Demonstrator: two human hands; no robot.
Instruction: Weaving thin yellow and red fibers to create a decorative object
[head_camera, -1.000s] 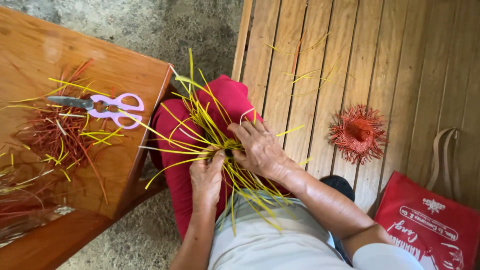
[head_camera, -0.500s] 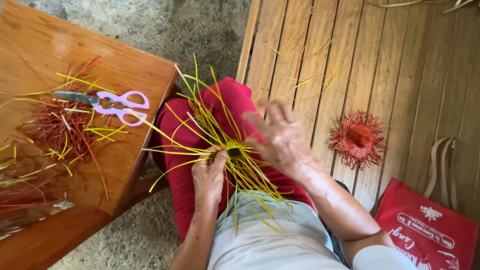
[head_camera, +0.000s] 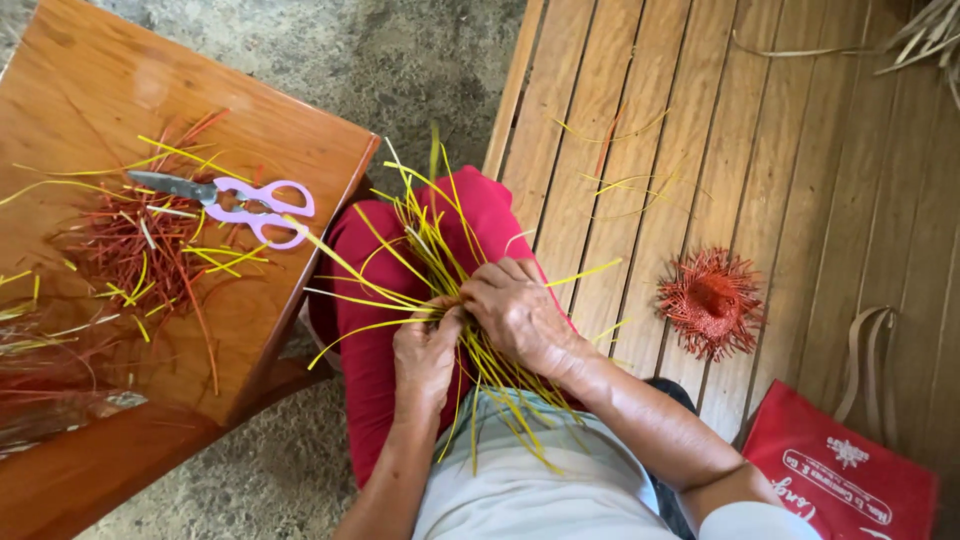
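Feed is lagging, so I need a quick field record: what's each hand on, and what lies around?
left hand: gripping the yellow strips at their crossing point, over the lap
right hand: closed over the same bundle
table: pink-handled scissors, red and yellow offcuts
wooden floor: red woven piece, red bag

1. Left hand (head_camera: 425, 352) sits low over the lap, back of the hand up, its fingers (head_camera: 447, 318) curled shut and pinching at the centre.
2. Right hand (head_camera: 518, 312) lies just beside it, touching, knuckles up, fingers bent down and closed.
3. Both forearms run in from the bottom edge, the bare right one angled from the lower right, the left rising nearly straight.
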